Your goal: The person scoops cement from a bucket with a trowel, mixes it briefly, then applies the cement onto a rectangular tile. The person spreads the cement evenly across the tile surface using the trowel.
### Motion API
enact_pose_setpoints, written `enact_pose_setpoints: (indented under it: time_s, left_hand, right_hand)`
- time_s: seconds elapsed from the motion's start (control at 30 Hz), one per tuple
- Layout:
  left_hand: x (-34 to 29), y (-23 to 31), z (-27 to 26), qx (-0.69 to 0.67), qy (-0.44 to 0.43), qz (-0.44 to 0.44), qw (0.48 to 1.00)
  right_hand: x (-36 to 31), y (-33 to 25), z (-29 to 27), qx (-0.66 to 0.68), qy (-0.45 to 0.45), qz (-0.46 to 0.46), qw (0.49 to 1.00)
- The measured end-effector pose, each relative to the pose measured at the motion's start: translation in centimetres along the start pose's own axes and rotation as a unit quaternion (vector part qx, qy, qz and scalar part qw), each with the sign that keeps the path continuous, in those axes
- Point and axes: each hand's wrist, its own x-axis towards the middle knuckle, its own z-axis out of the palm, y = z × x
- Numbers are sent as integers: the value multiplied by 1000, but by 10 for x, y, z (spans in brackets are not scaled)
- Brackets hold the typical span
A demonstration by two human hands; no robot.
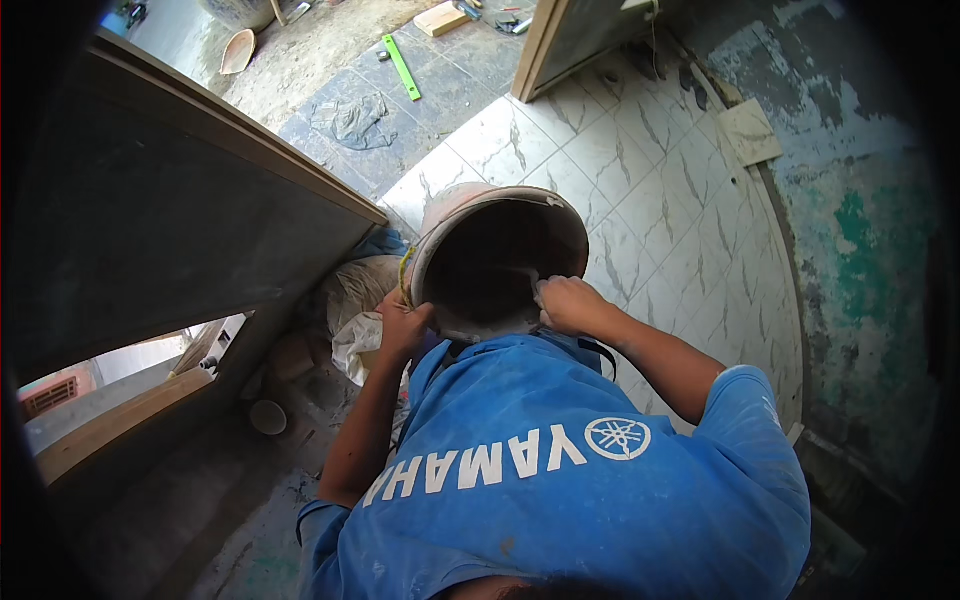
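A large dusty bucket (438, 212) is tipped in front of my body, its mouth facing me and its inside dark. My left hand (405, 326) is closed on the bucket's left rim, beside a yellow cord-like piece (406, 272). At the right side of the mouth, my right hand (568, 304) is closed with its fingers just inside. A pale thin edge shows by these fingers, but I cannot make out what they hold. The bottom of the bucket is lost in shadow.
White veined floor tiles (680, 235) stretch to the right. A dark door panel (190, 200) stands at left, a door frame (535, 50) ahead. Sacks (362, 290) and a small round container (268, 417) lie at left. Beyond are a green level (402, 68) and a crumpled cloth (355, 122).
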Motion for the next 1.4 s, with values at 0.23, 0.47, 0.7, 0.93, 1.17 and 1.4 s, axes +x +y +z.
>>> enact_pose_setpoints:
  time_s: [0.23, 0.47, 0.7, 0.93, 1.17, 1.4]
  left_hand:
    - [85, 41, -36, 7, -33, -3, 999]
    - [148, 65, -50, -5, -19, -10, 1000]
    - [220, 73, -58, -126, 54, -28, 990]
    - [327, 110, -41, -174, 129, -6, 976]
    - [430, 140, -27, -145, 173, -39, 973]
    - [499, 197, -20, -101, 204, 45, 973]
  right_hand:
    - [86, -38, -98, -126, 141, -16, 982]
    - [160, -18, -75, -275, 93, 10, 957]
    - [202, -2, -189, -142, 61, -45, 987]
    - [300, 61, -227, -189, -56, -78, 977]
    - [386, 104, -377, -42, -133, -79, 987]
    - [459, 114, -373, -84, -102, -163, 978]
